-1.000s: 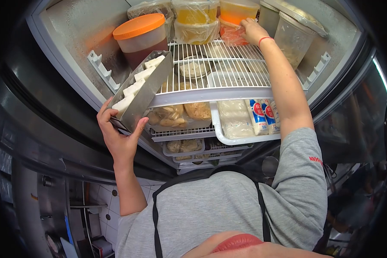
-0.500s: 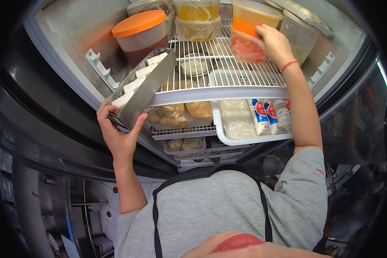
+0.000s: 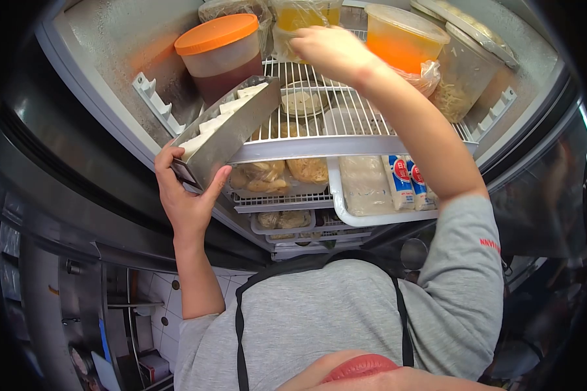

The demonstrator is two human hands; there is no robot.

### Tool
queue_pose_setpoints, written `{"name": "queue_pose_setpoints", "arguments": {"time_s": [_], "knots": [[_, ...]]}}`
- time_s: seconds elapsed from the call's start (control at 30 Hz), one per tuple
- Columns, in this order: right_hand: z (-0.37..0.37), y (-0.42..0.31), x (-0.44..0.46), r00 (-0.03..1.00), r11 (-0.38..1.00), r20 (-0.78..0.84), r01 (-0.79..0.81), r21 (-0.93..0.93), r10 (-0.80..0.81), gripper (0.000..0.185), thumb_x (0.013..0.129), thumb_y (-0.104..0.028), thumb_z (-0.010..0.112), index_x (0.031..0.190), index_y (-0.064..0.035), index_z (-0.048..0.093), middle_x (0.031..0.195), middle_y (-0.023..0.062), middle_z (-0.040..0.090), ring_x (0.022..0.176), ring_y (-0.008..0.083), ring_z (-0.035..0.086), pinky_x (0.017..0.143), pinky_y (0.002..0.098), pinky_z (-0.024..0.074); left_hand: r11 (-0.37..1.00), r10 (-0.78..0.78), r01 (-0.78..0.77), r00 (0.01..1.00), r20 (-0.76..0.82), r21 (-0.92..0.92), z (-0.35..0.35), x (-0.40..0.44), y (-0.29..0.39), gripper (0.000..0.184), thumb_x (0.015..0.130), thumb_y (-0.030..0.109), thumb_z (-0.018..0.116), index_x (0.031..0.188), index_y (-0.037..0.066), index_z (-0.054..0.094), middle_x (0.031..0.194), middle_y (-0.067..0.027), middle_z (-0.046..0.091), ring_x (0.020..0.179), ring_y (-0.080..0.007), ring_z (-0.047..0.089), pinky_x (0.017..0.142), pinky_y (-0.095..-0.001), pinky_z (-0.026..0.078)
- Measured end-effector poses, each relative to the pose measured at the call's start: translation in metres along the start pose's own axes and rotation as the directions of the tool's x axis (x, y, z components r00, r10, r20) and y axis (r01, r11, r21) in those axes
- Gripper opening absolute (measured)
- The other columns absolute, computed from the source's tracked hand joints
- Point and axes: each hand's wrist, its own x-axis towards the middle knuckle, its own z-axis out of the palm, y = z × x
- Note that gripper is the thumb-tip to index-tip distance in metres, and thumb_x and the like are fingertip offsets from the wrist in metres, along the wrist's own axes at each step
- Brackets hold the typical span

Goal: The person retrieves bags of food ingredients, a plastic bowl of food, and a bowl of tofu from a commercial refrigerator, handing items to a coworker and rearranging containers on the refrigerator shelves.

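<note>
My left hand point(image 3: 189, 199) grips the near end of a long metal tray point(image 3: 241, 124), which slants over the left side of the wire shelf point(image 3: 313, 146). White blocks point(image 3: 218, 120) lie in a row inside it. My right hand point(image 3: 329, 52) is at the stacked tubs of yellow contents point(image 3: 306, 16), its fingers bent down and blurred, so what they hold, if anything, cannot be made out. To its right stands a tub with orange contents point(image 3: 404, 42) above a plastic-wrapped one. A tub with an orange lid point(image 3: 218, 49) is behind the metal tray.
A tall clear tub point(image 3: 463, 75) stands at the right, with a covered tray point(image 3: 466, 26) on top. Below the shelf are bagged food point(image 3: 264, 176) and a white tray point(image 3: 378, 220) with printed packages point(image 3: 401, 179). Refrigerator walls flank both sides.
My right hand pulled the orange tubs forward and right, let them go, and moved left to the yellow tubs. The metal tray in my left hand shifted slightly right.
</note>
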Motion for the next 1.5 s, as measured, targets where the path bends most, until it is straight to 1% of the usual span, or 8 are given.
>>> {"name": "queue_pose_setpoints", "arguments": {"time_s": [0.17,0.27,0.73,1.0,1.27,1.33,1.4,1.5], "knots": [[0.076,0.002,0.087,0.966,0.917,0.259,0.107,-0.385,-0.004,0.027,0.089,-0.022,0.048,0.108,-0.0162,0.067,0.118,-0.0008,0.06,0.117,0.0168,0.051,0.11,0.0515,0.0178,0.999,0.032,-0.032,0.998,0.045,0.004,-0.002,0.001,-0.003,0.067,0.066,0.011,0.084,0.116,0.006,0.04,0.124,-0.0124,0.045,0.107,-0.0205,0.051,0.09,-0.0313,0.044],[0.11,0.014,0.101,0.991,0.853,0.127,0.105,-0.511,-0.046,0.027,0.088,-0.024,0.046,0.105,-0.0193,0.067,0.111,-0.0034,0.06,0.117,0.0137,0.048,0.114,0.0469,0.0102,0.999,0.037,-0.038,0.998,0.055,0.013,-0.002,0.003,-0.003,0.066,0.066,0.011,0.083,0.116,0.006,0.04,0.124,-0.0124,0.045,0.106,-0.0202,0.05,0.089,-0.0311,0.044],[0.105,-0.005,0.12,0.921,0.757,0.25,-0.069,-0.65,0.299,0.029,0.09,-0.026,0.047,0.108,-0.0144,0.067,0.106,0.0058,0.065,0.102,0.0269,0.055,0.086,0.0523,0.0334,1.0,0.0,0.0,0.999,0.036,-0.007,0.0,0.007,-0.007,0.068,0.063,0.024,0.085,0.112,0.007,0.041,0.116,-0.0146,0.05,0.106,-0.0302,0.052,0.09,-0.0375,0.043],[0.091,0.006,0.13,0.573,0.722,0.601,0.023,-0.692,0.558,0.025,0.085,-0.021,0.058,0.103,-0.0051,0.066,0.088,0.0143,0.066,0.072,0.0335,0.062,0.079,0.0526,0.0405,0.999,0.026,-0.027,0.999,0.042,0.035,-0.002,0.007,-0.008,0.068,0.063,0.025,0.085,0.112,0.007,0.041,0.114,-0.0137,0.05,0.105,-0.0305,0.052,0.088,-0.0376,0.043],[0.052,0.027,0.095,0.338,0.703,0.668,0.026,-0.71,0.662,0.024,0.084,-0.031,0.062,0.104,-0.0186,0.067,0.098,0.0016,0.068,0.085,0.0257,0.064,0.09,0.0537,0.0377,0.997,0.062,-0.064,0.996,0.06,0.036,-0.003,0.007,-0.011,0.067,0.066,0.019,0.084,0.115,0.005,0.041,0.117,-0.0106,0.047,0.101,-0.0193,0.051,0.086,-0.0309,0.044],[0.056,0.024,0.088,0.371,0.714,0.678,0.054,-0.698,0.635,0.027,0.086,-0.029,0.059,0.11,-0.0176,0.064,0.099,0.0021,0.069,0.088,0.0249,0.065,0.093,0.0538,0.0365,0.998,0.049,-0.05,0.997,0.059,0.026,-0.001,0.006,-0.01,0.067,0.066,0.019,0.084,0.116,0.005,0.041,0.116,-0.01,0.047,0.1,-0.0192,0.051,0.087,-0.0311,0.044],[0.082,0.025,0.087,0.814,0.887,0.404,-0.268,-0.375,0.417,0.03,0.087,-0.024,0.053,0.115,-0.0168,0.062,0.115,0.003,0.063,0.104,0.0232,0.06,0.1,0.0563,0.0305,0.999,0.029,-0.029,0.999,0.028,0.03,0.001,0.007,-0.008,0.066,0.064,0.025,0.084,0.111,0.006,0.042,0.112,-0.0128,0.051,0.101,-0.0294,0.053,0.086,-0.0363,0.044],[0.09,0.024,0.066,0.879,0.922,0.433,-0.02,-0.386,0.2,0.038,0.092,-0.023,0.044,0.127,-0.0124,0.054,0.138,0.0034,0.047,0.123,0.0217,0.048,0.105,0.0625,0.018,0.992,0.041,-0.046,0.998,0.046,0.115,0.0,0.009,0.0,0.065,0.064,0.025,0.083,0.111,0.006,0.042,0.111,-0.0119,0.051,0.1,-0.0289,0.053,0.085,-0.036,0.044]]}}
